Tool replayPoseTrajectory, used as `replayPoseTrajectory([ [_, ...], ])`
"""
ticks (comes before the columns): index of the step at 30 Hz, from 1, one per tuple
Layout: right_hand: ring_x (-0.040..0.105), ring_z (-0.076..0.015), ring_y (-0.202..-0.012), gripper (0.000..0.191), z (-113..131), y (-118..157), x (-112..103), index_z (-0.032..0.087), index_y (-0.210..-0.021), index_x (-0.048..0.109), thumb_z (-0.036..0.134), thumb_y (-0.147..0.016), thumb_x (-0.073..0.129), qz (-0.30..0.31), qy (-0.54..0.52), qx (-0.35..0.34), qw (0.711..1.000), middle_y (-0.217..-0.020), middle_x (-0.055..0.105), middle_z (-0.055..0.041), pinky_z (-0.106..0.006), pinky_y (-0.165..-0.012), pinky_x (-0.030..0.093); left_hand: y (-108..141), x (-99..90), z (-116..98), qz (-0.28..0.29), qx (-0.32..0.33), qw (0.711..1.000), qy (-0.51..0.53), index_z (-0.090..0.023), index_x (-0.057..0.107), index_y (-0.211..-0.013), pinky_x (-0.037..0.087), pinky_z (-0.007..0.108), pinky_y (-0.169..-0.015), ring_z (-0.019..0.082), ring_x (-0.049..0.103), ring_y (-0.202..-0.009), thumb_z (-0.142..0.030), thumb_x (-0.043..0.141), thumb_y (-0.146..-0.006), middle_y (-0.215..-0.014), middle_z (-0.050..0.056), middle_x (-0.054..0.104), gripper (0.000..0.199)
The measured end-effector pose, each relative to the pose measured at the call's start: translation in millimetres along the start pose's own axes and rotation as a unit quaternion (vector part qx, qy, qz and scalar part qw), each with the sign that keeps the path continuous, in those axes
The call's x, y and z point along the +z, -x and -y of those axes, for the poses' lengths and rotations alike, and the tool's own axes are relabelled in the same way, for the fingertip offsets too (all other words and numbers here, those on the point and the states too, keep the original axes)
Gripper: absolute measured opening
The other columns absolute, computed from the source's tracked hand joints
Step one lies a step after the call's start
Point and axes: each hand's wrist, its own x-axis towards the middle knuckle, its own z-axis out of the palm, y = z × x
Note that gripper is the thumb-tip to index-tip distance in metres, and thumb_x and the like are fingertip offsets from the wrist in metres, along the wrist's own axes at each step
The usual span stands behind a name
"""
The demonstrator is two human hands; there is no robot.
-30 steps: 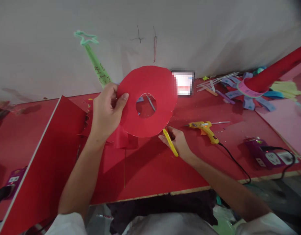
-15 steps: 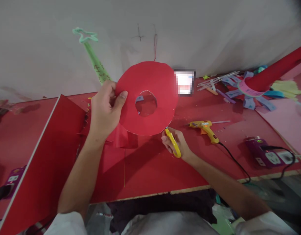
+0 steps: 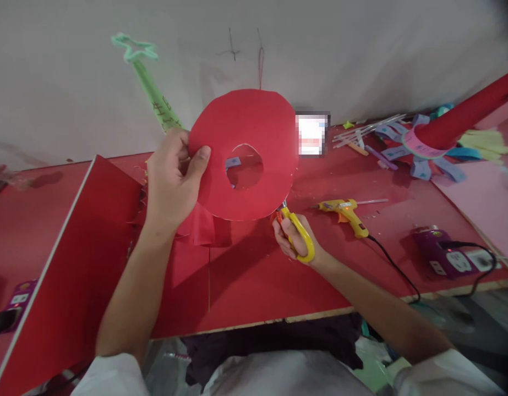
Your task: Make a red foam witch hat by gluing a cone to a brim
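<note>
A red paper ring [image 3: 245, 115] with a round hole in its middle is held up above the table. My left hand [image 3: 177, 181] pinches its left edge, thumb on the near face. In my right hand [image 3: 293, 236] is a pair of scissors [image 3: 306, 245] with yellow and orange handles. The metal blades meet the ring's lower right edge and are partly hidden behind the paper. Below the ring, a folded piece of red paper [image 3: 203, 226] lies on the table.
On the right lie a yellow glue gun [image 3: 342, 209] with a black cord and a purple power strip [image 3: 441, 250]. A red partition board [image 3: 67, 269] stands at left. Behind are a pixelated screen [image 3: 311, 135], a green paper piece [image 3: 154, 99] and a red cone [image 3: 464, 121] with paper strips.
My right hand has turned, so the orange handle now shows beside the yellow one and the handles look wider apart. The ring sits slightly higher in view, as the whole view has shifted a little.
</note>
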Motion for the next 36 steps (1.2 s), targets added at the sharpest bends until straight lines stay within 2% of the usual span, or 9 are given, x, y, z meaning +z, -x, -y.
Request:
replayPoseTrajectory([
  [12, 0.031, -0.0052, -0.023, 0.071, -1.1, 2.3, 0.1, 0.025, -0.069, 0.045, 0.091, -0.079, 0.070, 0.018, 0.007, -0.011, 1.000, -0.041, 0.038, 0.0122, -0.018, -0.026, 0.024, 1.2, 0.8, -1.5, -0.006, 0.011, 1.000, -0.020, -0.026, 0.053, -0.090, 0.030, 0.030, -0.053, 0.011, 0.047, -0.059, -0.060, 0.068, -0.102, -0.070, -0.004, 0.047, 0.039],
  [14, 0.038, -0.0072, -0.025, 0.070, -2.4, 1.4, -0.6, 0.024, -0.070, 0.047, 0.090, -0.081, 0.069, 0.017, 0.014, -0.027, 0.999, -0.042, 0.042, 0.0107, -0.019, -0.028, 0.028, 1.1, 1.5, -2.0, -0.013, 0.012, 1.000, -0.009, -0.026, 0.053, -0.088, 0.029, 0.030, -0.052, 0.012, 0.045, -0.057, -0.061, 0.070, -0.100, -0.068, -0.004, 0.047, 0.041],
  [17, 0.058, -0.0122, -0.035, 0.068, -5.2, -0.5, -2.1, 0.022, -0.068, 0.051, 0.086, -0.087, 0.066, 0.012, 0.040, -0.067, 0.997, -0.043, 0.049, 0.0067, -0.022, -0.039, 0.044, 0.6, 2.1, -2.2, -0.014, 0.015, 1.000, 0.006, -0.026, 0.053, -0.087, 0.027, 0.030, -0.051, 0.011, 0.039, -0.056, -0.061, 0.071, -0.099, -0.068, -0.004, 0.045, 0.042],
  [19, 0.062, -0.0136, -0.039, 0.067, -7.2, -1.4, -3.3, 0.022, -0.066, 0.050, 0.083, -0.091, 0.064, 0.013, 0.057, -0.084, 0.995, -0.043, 0.050, 0.0057, -0.023, -0.045, 0.049, 0.2, 1.8, -2.2, -0.016, 0.016, 1.000, 0.011, -0.025, 0.053, -0.086, 0.026, 0.030, -0.051, 0.011, 0.036, -0.056, -0.061, 0.072, -0.098, -0.068, -0.004, 0.044, 0.042],
  [29, 0.065, -0.0139, -0.042, 0.064, -10.6, 0.8, -4.4, 0.022, -0.069, 0.051, 0.080, -0.094, 0.061, 0.019, 0.062, -0.085, 0.994, -0.046, 0.052, 0.0061, -0.022, -0.046, 0.051, -0.1, 0.5, 2.2, -0.011, 0.018, 1.000, 0.017, -0.024, 0.053, -0.089, 0.030, 0.029, -0.052, 0.010, 0.042, -0.059, -0.061, 0.071, -0.100, -0.070, -0.004, 0.047, 0.043],
  [32, 0.065, -0.0136, -0.041, 0.063, -8.8, 1.8, -3.5, 0.022, -0.069, 0.050, 0.079, -0.094, 0.063, 0.021, 0.055, -0.080, 0.995, -0.047, 0.052, 0.0064, -0.021, -0.042, 0.050, 0.1, 1.9, 1.7, -0.016, 0.009, 1.000, 0.016, -0.025, 0.054, -0.089, 0.030, 0.030, -0.052, 0.011, 0.044, -0.059, -0.061, 0.073, -0.098, -0.070, -0.004, 0.048, 0.042],
  [36, 0.063, -0.0137, -0.037, 0.064, -6.6, 2.5, -1.0, 0.023, -0.071, 0.050, 0.082, -0.088, 0.068, 0.013, 0.038, -0.067, 0.997, -0.046, 0.051, 0.0075, -0.019, -0.035, 0.047, 0.1, 2.8, 0.0, -0.015, 0.012, 1.000, 0.023, -0.025, 0.054, -0.087, 0.027, 0.029, -0.050, 0.010, 0.039, -0.056, -0.062, 0.073, -0.098, -0.068, -0.004, 0.046, 0.043],
])
